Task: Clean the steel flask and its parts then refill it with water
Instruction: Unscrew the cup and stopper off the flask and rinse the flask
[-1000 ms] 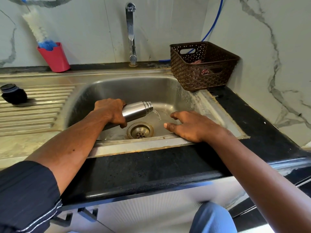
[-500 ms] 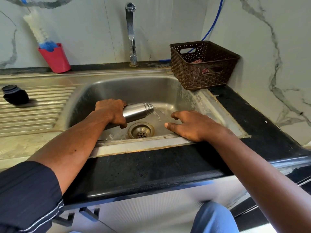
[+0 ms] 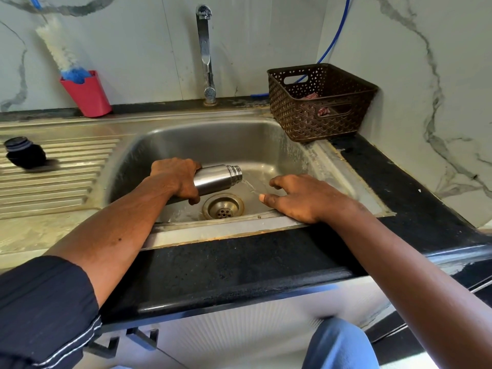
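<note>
My left hand (image 3: pixel 177 179) grips the steel flask (image 3: pixel 217 179) and holds it on its side over the sink basin (image 3: pixel 213 145), its open mouth pointing right. A thin stream of water runs out of the mouth toward the drain (image 3: pixel 223 206). My right hand (image 3: pixel 300 198) rests on the sink's front rim to the right of the flask, fingers loosely spread and holding nothing. The flask's black cap (image 3: pixel 25 153) lies on the ribbed draining board at the far left.
A steel tap (image 3: pixel 205 49) stands behind the basin with no water coming from it. At the back left a red cup (image 3: pixel 87 94) holds a bottle brush (image 3: pixel 57 49). A brown woven basket (image 3: pixel 319 102) sits at the back right. A black counter (image 3: pixel 239 262) borders the sink.
The flask stays tipped in my left hand and water keeps trickling from its mouth. My right hand has stayed on the rim. Nothing else has moved.
</note>
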